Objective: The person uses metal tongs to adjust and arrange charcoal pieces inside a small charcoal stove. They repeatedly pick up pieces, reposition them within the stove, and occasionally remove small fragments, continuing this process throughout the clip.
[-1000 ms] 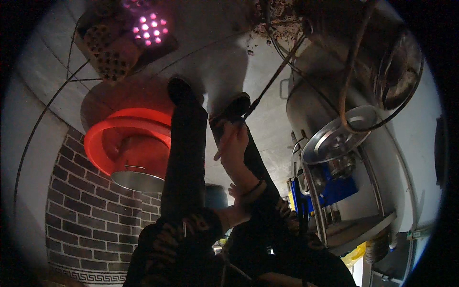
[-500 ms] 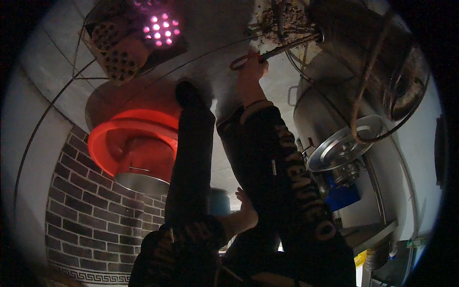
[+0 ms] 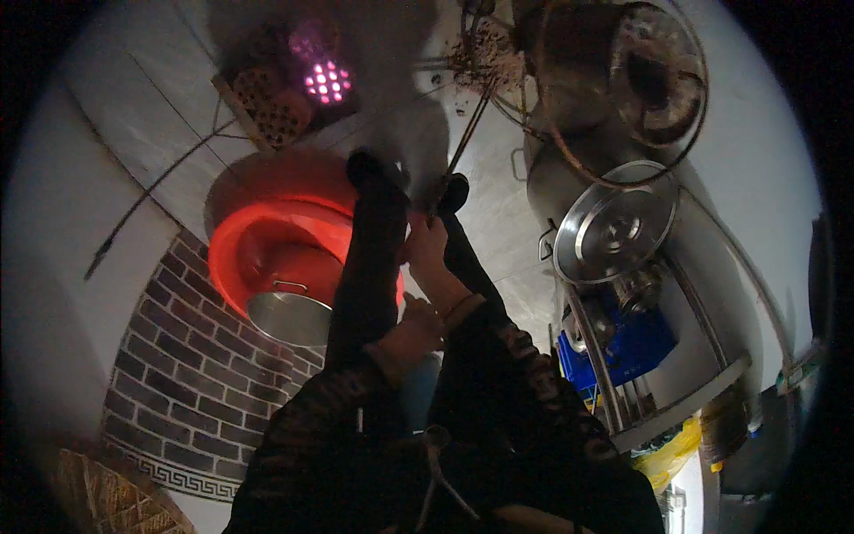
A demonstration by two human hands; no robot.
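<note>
My right hand (image 3: 427,245) is in the middle, closed around the handle end of long, thin metal tongs (image 3: 467,138). The tongs slant away from me to the upper right, their far end by a heap of crumbled ash (image 3: 489,58) on the floor. My left hand (image 3: 411,334) is lower, close to my right wrist and cuff; its fingers are too dim and blurred to read. At the upper left, a briquette (image 3: 327,82) glows pink-white through its holes, with dull brown honeycomb briquettes (image 3: 276,120) beside it.
A red basin (image 3: 233,231) with a metal vessel (image 3: 289,319) stands left of my legs. On the right are a rusty cylindrical stove (image 3: 578,44) with a wire hoop, a large pot's steel lid (image 3: 614,222), a metal rack and a blue crate (image 3: 640,347). A brick-patterned wall (image 3: 191,356) borders the left.
My right hand has drawn back toward me with the tongs, from near the ash heap to between my legs. My left hand has risen toward my right wrist. The view has shifted.
</note>
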